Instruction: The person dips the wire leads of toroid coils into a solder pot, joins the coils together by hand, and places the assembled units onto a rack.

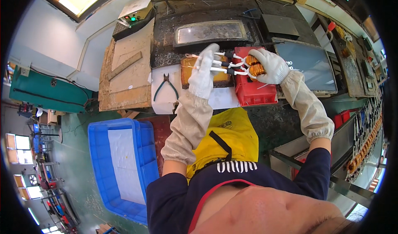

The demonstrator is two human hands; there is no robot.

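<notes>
My right hand (271,68), in a white glove, is closed around a pair of copper-wound coils (256,69). White-sleeved leads (217,63) with black bands run leftward from the coils. Their other end is gripped in my gloved left hand (203,70), and bare wire ends show past its fingers. Beneath the coils sits a red plastic bin (257,98). An amber-brown board (187,75) lies under my left hand. To its left, green-handled cutting pliers (166,85) rest on white paper (159,75).
Behind my hands, a rectangular metal-framed trough (210,32) sits in the dark bench. A control box (139,15) with a green light stands far left. A dark flat panel (306,66) lies to the right. A blue crate (96,163) stands lower left; coils hang on a rack (365,147) at right.
</notes>
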